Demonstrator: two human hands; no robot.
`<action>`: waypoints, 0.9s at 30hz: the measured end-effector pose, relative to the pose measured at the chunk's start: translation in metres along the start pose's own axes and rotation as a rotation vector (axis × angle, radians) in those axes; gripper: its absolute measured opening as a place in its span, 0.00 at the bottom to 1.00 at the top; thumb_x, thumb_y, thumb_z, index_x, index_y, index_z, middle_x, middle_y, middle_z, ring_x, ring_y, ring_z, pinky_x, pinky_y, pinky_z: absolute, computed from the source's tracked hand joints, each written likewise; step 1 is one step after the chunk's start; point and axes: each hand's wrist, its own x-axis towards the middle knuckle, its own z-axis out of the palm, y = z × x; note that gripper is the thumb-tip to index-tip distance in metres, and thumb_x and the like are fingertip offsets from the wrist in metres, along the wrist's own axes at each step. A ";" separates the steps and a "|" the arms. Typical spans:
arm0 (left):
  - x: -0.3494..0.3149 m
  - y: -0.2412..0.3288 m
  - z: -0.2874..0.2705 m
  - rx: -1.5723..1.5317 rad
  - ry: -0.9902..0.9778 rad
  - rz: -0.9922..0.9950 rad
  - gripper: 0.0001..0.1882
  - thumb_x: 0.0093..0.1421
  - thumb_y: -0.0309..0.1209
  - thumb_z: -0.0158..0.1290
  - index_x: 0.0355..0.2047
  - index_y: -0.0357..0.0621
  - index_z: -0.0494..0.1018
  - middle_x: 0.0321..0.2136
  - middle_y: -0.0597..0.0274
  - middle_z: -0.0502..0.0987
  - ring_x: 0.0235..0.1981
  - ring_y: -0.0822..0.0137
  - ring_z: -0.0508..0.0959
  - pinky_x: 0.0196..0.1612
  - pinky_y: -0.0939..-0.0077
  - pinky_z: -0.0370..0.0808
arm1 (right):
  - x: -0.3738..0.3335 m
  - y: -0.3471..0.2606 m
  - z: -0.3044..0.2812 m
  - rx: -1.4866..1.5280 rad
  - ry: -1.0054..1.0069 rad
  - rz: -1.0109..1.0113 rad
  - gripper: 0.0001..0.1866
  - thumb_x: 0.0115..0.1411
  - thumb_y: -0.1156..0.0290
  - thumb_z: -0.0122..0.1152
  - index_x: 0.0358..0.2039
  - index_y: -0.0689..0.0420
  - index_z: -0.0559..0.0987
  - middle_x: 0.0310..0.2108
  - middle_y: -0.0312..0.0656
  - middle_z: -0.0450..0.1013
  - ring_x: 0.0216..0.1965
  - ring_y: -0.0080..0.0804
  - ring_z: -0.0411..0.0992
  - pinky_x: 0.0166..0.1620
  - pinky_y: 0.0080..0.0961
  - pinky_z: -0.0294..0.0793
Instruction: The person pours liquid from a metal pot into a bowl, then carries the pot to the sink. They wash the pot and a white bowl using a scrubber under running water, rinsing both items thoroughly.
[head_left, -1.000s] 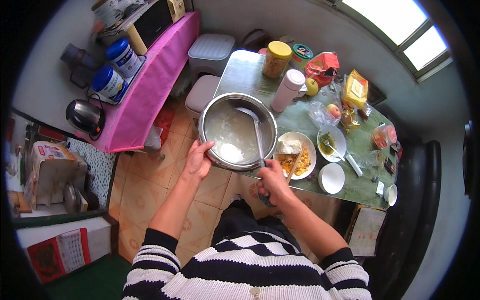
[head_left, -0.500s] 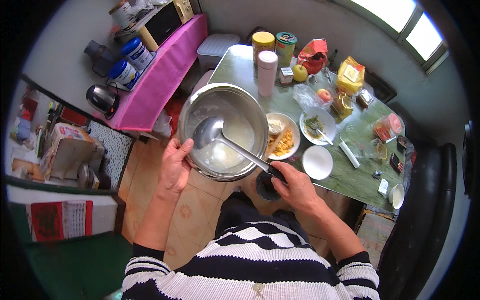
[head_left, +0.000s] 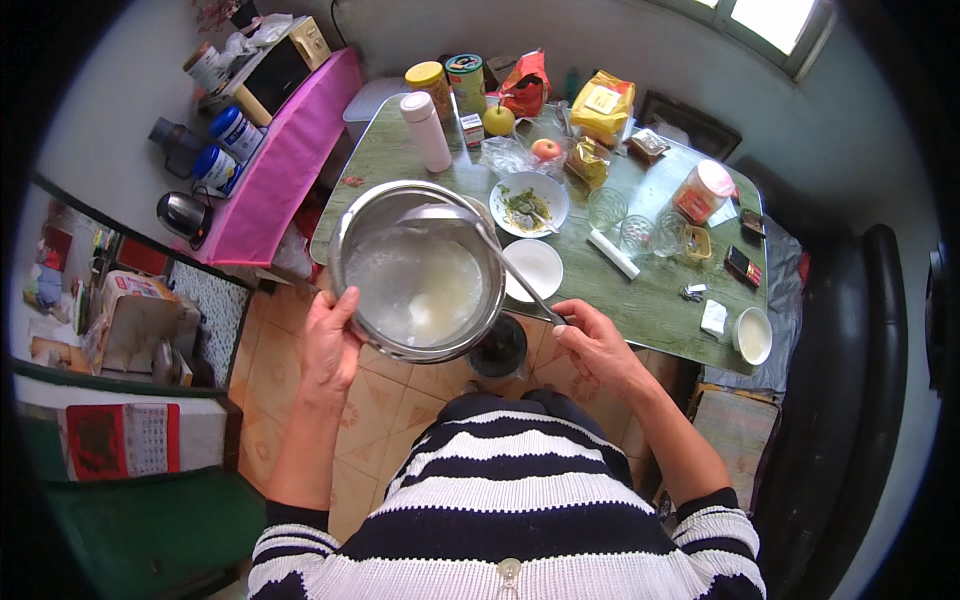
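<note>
In front of my body I hold a steel pot (head_left: 425,290) with cloudy pale liquid and a white patch in it. My left hand (head_left: 332,340) is closed on the pot's near left side, thumb up at the rim. The fingers of my right hand (head_left: 595,345) are closed round the dark handle end of a steel ladle (head_left: 525,278). The ladle slants across the pot's right rim, its bowl tilted edge-on near the far inner wall. Beyond the pot, a white bowl with green leaves (head_left: 528,205) and an empty white bowl (head_left: 535,268) stand on the table.
The green table (head_left: 600,300) also bears a pink flask (head_left: 427,132), drinking glasses (head_left: 635,235), a red-labelled jar (head_left: 703,190) and a small white bowl (head_left: 752,335) at its right corner. A dark bin (head_left: 498,347) stands below the pot. A black sofa (head_left: 850,400) is at the right.
The ladle's bowl has swung toward the pot's far wall and turned edge-on. My view has shifted, so the table sits farther left, and the pot now hides the plate of yellow food.
</note>
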 end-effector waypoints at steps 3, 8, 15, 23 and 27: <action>0.007 -0.008 0.013 0.098 0.000 0.033 0.09 0.55 0.29 0.54 0.28 0.47 0.62 0.22 0.69 0.69 0.19 0.78 0.66 0.20 0.85 0.63 | -0.006 0.010 0.001 0.092 0.050 0.041 0.16 0.58 0.70 0.48 0.47 0.60 0.64 0.19 0.32 0.62 0.09 0.14 0.54 0.09 0.14 0.50; 0.027 -0.016 0.044 0.201 -0.040 0.101 0.12 0.53 0.28 0.56 0.25 0.50 0.60 0.18 0.73 0.64 0.16 0.81 0.60 0.18 0.86 0.57 | -0.002 0.031 0.000 0.086 0.155 0.007 0.13 0.59 0.69 0.47 0.43 0.59 0.65 0.18 0.31 0.61 0.08 0.15 0.53 0.09 0.15 0.50; 0.039 -0.008 0.077 0.433 -0.126 0.221 0.14 0.53 0.28 0.56 0.23 0.49 0.59 0.17 0.75 0.60 0.16 0.82 0.58 0.18 0.85 0.57 | 0.005 0.057 0.000 0.126 0.231 0.004 0.12 0.59 0.68 0.47 0.42 0.58 0.65 0.17 0.30 0.59 0.08 0.15 0.53 0.08 0.15 0.49; 0.052 -0.009 0.098 0.684 -0.206 0.364 0.16 0.52 0.27 0.56 0.20 0.48 0.57 0.19 0.75 0.55 0.21 0.80 0.54 0.22 0.83 0.56 | -0.003 0.065 -0.006 0.192 0.275 0.001 0.12 0.59 0.69 0.47 0.42 0.58 0.64 0.16 0.31 0.60 0.08 0.15 0.54 0.08 0.14 0.51; 0.053 -0.008 0.111 0.744 -0.162 0.333 0.16 0.51 0.26 0.56 0.19 0.47 0.57 0.18 0.75 0.55 0.21 0.80 0.54 0.22 0.82 0.56 | -0.005 0.067 -0.008 0.200 0.276 0.003 0.12 0.59 0.69 0.46 0.42 0.59 0.64 0.16 0.31 0.59 0.07 0.15 0.54 0.07 0.14 0.51</action>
